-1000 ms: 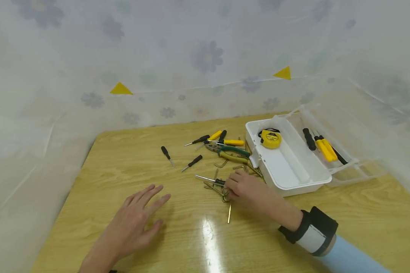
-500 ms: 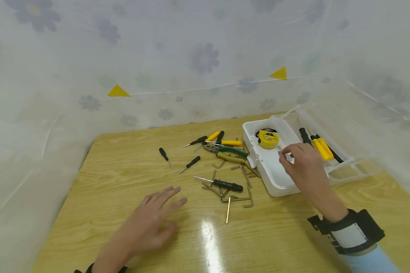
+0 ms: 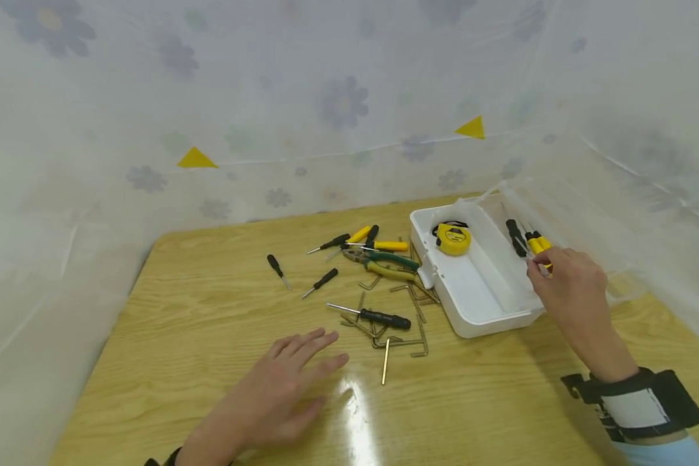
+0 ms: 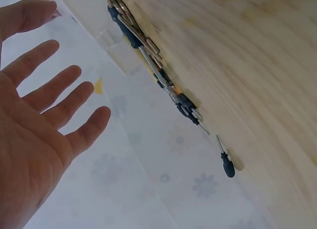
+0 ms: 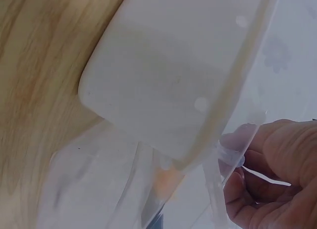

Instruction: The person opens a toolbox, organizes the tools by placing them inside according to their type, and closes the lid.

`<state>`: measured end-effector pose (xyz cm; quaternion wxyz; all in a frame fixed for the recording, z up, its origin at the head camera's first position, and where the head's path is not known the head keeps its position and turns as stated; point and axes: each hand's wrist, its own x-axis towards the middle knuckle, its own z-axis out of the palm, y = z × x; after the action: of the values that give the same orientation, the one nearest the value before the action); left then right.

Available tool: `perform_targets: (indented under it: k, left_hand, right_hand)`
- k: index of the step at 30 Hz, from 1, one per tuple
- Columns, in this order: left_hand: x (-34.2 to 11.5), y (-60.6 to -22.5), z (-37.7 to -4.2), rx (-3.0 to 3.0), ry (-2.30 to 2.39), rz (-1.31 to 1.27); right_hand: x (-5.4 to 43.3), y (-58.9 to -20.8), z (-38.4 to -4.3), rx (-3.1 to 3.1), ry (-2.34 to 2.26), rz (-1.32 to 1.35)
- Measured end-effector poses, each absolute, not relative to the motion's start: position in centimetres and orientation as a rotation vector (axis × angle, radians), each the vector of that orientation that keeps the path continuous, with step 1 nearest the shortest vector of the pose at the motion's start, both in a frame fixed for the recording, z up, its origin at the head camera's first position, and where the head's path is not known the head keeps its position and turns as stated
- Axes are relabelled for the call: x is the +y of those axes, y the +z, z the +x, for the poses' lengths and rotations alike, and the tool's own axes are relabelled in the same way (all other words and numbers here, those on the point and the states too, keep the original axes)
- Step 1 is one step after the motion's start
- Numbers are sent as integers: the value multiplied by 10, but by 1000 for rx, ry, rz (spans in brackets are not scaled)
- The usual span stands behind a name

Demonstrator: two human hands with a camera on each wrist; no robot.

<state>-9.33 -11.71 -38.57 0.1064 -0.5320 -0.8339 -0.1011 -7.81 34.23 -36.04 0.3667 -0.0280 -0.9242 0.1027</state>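
Note:
My right hand (image 3: 573, 285) is over the clear lid of the white toolbox (image 3: 463, 323), beside several screwdrivers lying in the lid. Its thumb and fingers pinch a small clear piece (image 5: 232, 157) with a slim pale end; its exact kind cannot be told. Near the hand lie a black-handled screwdriver (image 3: 514, 234) and yellow-handled screwdrivers (image 3: 534, 243). My left hand (image 3: 279, 388) is over the front of the table, fingers spread and holding nothing. Just beyond it, a black screwdriver (image 3: 387, 320) rests on several brass-coloured hex keys (image 3: 413, 343).
A yellow tape measure (image 3: 453, 239) sits in the toolbox. Left of the box are green-handled pliers (image 3: 391, 262), a yellow screwdriver (image 3: 391, 246) and small black screwdrivers (image 3: 326, 278). A flowered plastic curtain (image 3: 303, 129) surrounds the wooden table (image 3: 210, 291).
My right hand has left the hex key pile and travelled right, across the toolbox to its lid, with the small clear piece. My left hand has drifted right.

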Motion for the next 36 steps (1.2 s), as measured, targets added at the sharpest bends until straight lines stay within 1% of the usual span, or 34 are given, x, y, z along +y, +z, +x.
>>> perform_targets:
  k: [13, 18, 22, 26, 28, 31, 36]
  left_hand:
    - [-120, -384, -92, -2472, -268, -1527]
    - [-122, -385, -91, -2473, -255, -1514]
    - [-125, -384, -91, -2493, -245, -1494]
    - [-133, -381, -91, -2547, -252, -1424]
    - [-140, -381, -91, -2572, -258, -1365]
    - [-152, -383, -91, -2585, -265, -1275]
    - [-168, -387, -88, -2568, -301, -1197]
  right_hand:
    - [339, -362, -82, -2427, 287, -103]
    - [328, -363, -81, -2321, 294, -1]
    - [299, -362, -83, -2201, 350, 239]
    - [257, -366, -86, -2181, 398, 552]
    - [235, -370, -87, -2250, 385, 661]
    - [205, -377, -89, -2460, 311, 722]
    - [181, -380, -93, -2898, 115, 611]
